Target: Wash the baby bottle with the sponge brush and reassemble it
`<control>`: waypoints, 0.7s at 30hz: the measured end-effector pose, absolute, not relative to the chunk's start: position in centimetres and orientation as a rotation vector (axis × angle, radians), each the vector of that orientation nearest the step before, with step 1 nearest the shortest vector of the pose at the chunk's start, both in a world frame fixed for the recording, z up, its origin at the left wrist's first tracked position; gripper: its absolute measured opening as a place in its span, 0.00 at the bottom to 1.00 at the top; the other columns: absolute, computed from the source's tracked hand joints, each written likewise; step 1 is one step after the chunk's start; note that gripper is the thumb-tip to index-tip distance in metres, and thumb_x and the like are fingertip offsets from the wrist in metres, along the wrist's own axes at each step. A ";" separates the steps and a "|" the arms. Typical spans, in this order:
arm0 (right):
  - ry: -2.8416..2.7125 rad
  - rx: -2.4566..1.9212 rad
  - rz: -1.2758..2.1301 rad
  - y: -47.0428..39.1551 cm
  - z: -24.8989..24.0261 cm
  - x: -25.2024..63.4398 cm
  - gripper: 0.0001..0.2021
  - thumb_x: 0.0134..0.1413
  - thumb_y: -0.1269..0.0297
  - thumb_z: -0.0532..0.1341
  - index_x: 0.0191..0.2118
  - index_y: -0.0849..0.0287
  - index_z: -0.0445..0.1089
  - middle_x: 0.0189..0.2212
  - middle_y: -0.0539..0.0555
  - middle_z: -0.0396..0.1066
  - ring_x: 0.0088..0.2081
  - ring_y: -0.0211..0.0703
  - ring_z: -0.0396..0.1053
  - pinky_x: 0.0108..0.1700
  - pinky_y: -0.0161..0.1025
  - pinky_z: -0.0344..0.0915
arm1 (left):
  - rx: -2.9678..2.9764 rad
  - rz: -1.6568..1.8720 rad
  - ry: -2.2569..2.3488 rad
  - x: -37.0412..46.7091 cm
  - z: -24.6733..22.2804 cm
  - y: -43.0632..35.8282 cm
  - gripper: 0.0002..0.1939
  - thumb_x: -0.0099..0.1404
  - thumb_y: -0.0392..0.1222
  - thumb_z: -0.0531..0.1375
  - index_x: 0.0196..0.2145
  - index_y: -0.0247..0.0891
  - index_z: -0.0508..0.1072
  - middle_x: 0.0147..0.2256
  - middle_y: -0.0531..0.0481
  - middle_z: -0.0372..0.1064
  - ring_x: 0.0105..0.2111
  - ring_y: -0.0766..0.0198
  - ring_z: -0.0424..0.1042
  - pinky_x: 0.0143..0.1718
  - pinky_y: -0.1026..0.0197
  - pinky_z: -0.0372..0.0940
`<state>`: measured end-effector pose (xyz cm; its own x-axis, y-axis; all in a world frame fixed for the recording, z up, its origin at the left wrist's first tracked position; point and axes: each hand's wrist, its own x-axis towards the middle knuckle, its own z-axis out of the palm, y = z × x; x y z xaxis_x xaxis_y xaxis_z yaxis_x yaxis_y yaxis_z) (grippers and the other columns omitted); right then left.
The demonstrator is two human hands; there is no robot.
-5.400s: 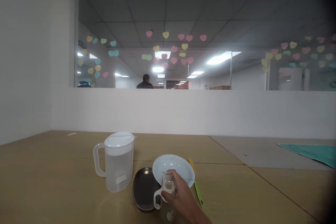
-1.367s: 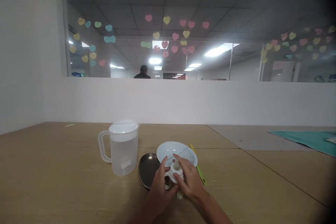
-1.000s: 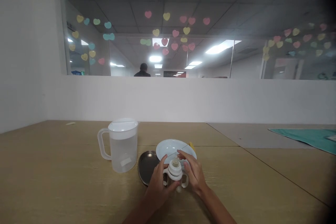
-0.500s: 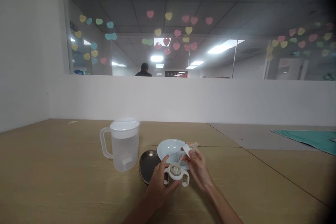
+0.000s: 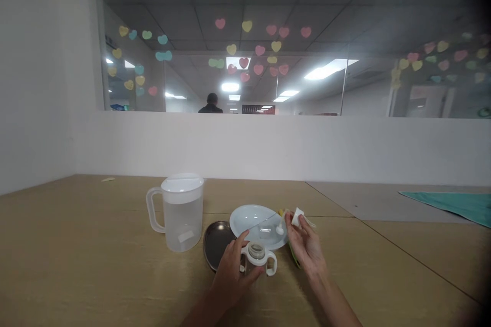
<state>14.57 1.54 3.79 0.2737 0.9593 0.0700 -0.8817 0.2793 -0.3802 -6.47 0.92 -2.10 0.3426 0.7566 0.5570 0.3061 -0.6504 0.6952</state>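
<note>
A small clear bottle with a white two-handled collar (image 5: 257,251) stands upright, its round mouth uncovered. My left hand (image 5: 233,268) is wrapped round its left side. To the right, my right hand (image 5: 306,245) pinches a white cap (image 5: 297,216), and a thin pale straw piece with a white rounded end (image 5: 280,229) hangs beside the fingers. That end is over a pale blue bowl (image 5: 249,217), which sits behind the bottle. A dark metal tray (image 5: 217,245) lies left of the bowl, partly behind my left hand.
A translucent lidded pitcher (image 5: 183,217) stands left of the tray. Something green (image 5: 294,255) shows beneath my right hand. A teal cloth (image 5: 456,204) lies at the far right. Behind the white wall is a window with heart stickers, and a person (image 5: 210,104) beyond it.
My right hand has moved right, away from the bottle, with the cap and straw piece. The bottle's mouth now shows open. My left hand stays on the bottle.
</note>
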 end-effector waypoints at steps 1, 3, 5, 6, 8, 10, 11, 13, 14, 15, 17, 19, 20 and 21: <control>-0.310 -0.299 1.253 1.7 3.7 14.6 0.09 0.41 0.78 0.65 0.30 0.62 0.66 0.35 0.54 0.70 0.40 0.37 0.71 0.43 0.30 0.71 | 2.145 1.263 0.924 -6.5 -2.1 0.9 0.35 0.56 0.53 0.59 0.58 0.36 0.56 0.49 0.41 0.65 0.49 0.54 0.63 0.52 0.51 0.58; -0.321 -0.327 1.257 1.9 3.5 14.5 0.09 0.42 0.77 0.64 0.31 0.62 0.65 0.34 0.53 0.71 0.40 0.37 0.71 0.43 0.30 0.71 | 2.160 1.268 0.909 -6.5 -2.0 0.9 0.35 0.56 0.54 0.59 0.57 0.36 0.56 0.48 0.41 0.65 0.48 0.54 0.64 0.51 0.51 0.58; -0.337 -0.354 1.258 2.3 3.2 14.4 0.09 0.41 0.77 0.64 0.30 0.62 0.66 0.33 0.52 0.71 0.39 0.37 0.72 0.42 0.31 0.71 | 2.171 1.273 0.898 -6.5 -1.9 0.8 0.35 0.56 0.54 0.59 0.57 0.36 0.57 0.47 0.41 0.66 0.48 0.54 0.64 0.51 0.51 0.59; -0.345 -0.365 1.250 2.4 3.0 14.3 0.09 0.41 0.77 0.65 0.30 0.61 0.66 0.33 0.52 0.71 0.38 0.36 0.72 0.42 0.31 0.71 | 2.176 1.272 0.896 -6.5 -1.9 0.8 0.35 0.56 0.55 0.58 0.57 0.36 0.57 0.47 0.41 0.66 0.48 0.54 0.64 0.51 0.51 0.59; -0.363 -0.382 1.220 2.7 2.7 14.1 0.10 0.40 0.77 0.65 0.29 0.60 0.66 0.32 0.50 0.72 0.37 0.36 0.72 0.43 0.30 0.71 | 2.183 1.263 0.899 -6.5 -1.8 0.7 0.34 0.57 0.55 0.58 0.57 0.36 0.57 0.48 0.41 0.65 0.48 0.54 0.63 0.51 0.51 0.58; -0.374 -0.391 1.196 2.9 2.6 14.1 0.10 0.38 0.76 0.66 0.27 0.59 0.65 0.31 0.49 0.72 0.37 0.35 0.72 0.43 0.29 0.71 | 2.183 1.246 0.905 -6.6 -1.7 0.6 0.34 0.57 0.55 0.58 0.57 0.35 0.57 0.48 0.41 0.65 0.49 0.54 0.63 0.51 0.51 0.58; -0.374 -0.397 1.189 2.9 2.5 14.2 0.10 0.38 0.76 0.67 0.27 0.59 0.65 0.30 0.48 0.72 0.37 0.35 0.72 0.43 0.29 0.70 | 2.183 1.235 0.907 -6.6 -1.7 0.6 0.34 0.57 0.54 0.58 0.57 0.35 0.57 0.48 0.41 0.65 0.49 0.54 0.63 0.51 0.51 0.58; -0.360 -0.412 1.179 2.9 2.5 14.3 0.10 0.37 0.76 0.67 0.26 0.59 0.65 0.30 0.48 0.72 0.36 0.35 0.72 0.43 0.29 0.71 | 2.188 1.212 0.907 -6.6 -1.6 0.6 0.33 0.57 0.54 0.58 0.57 0.35 0.57 0.48 0.41 0.64 0.49 0.54 0.63 0.51 0.51 0.57; -0.350 -0.416 1.179 2.9 2.6 14.3 0.11 0.36 0.76 0.67 0.26 0.59 0.65 0.29 0.48 0.72 0.36 0.35 0.72 0.43 0.29 0.71 | 2.193 1.204 0.905 -6.6 -1.5 0.6 0.33 0.58 0.54 0.57 0.56 0.36 0.57 0.49 0.40 0.64 0.49 0.53 0.62 0.52 0.51 0.57; -0.339 -0.418 1.180 2.8 2.6 14.3 0.11 0.35 0.76 0.67 0.26 0.59 0.65 0.29 0.48 0.72 0.35 0.34 0.72 0.42 0.29 0.71 | 2.199 1.199 0.902 -6.6 -1.5 0.6 0.33 0.58 0.54 0.57 0.56 0.36 0.58 0.49 0.40 0.64 0.49 0.53 0.62 0.52 0.50 0.57; -0.328 -0.416 1.189 2.7 2.7 14.3 0.12 0.33 0.76 0.68 0.26 0.59 0.66 0.29 0.47 0.72 0.35 0.34 0.72 0.42 0.29 0.71 | 2.214 1.197 0.895 -6.7 -1.4 0.6 0.32 0.58 0.54 0.57 0.56 0.36 0.59 0.49 0.40 0.64 0.49 0.53 0.62 0.52 0.50 0.57; -0.339 -0.418 1.191 2.6 2.8 14.2 0.13 0.30 0.76 0.69 0.26 0.59 0.66 0.28 0.47 0.72 0.35 0.34 0.72 0.42 0.29 0.70 | 2.224 1.200 0.892 -6.7 -1.2 0.5 0.32 0.58 0.54 0.57 0.56 0.36 0.59 0.49 0.41 0.65 0.49 0.53 0.63 0.52 0.50 0.57; -0.353 -0.427 1.183 2.5 2.9 14.2 0.14 0.30 0.75 0.70 0.25 0.59 0.66 0.28 0.47 0.72 0.35 0.35 0.72 0.42 0.29 0.70 | 2.228 1.204 0.891 -6.8 -1.2 0.5 0.31 0.58 0.54 0.57 0.55 0.36 0.59 0.49 0.41 0.65 0.48 0.54 0.63 0.51 0.50 0.58; -0.374 -0.442 1.168 2.5 2.8 14.2 0.13 0.30 0.73 0.70 0.25 0.59 0.66 0.28 0.48 0.72 0.35 0.36 0.72 0.41 0.29 0.71 | 2.229 1.215 0.891 -6.8 -1.3 0.5 0.31 0.58 0.54 0.57 0.55 0.36 0.59 0.48 0.41 0.65 0.48 0.54 0.63 0.51 0.50 0.58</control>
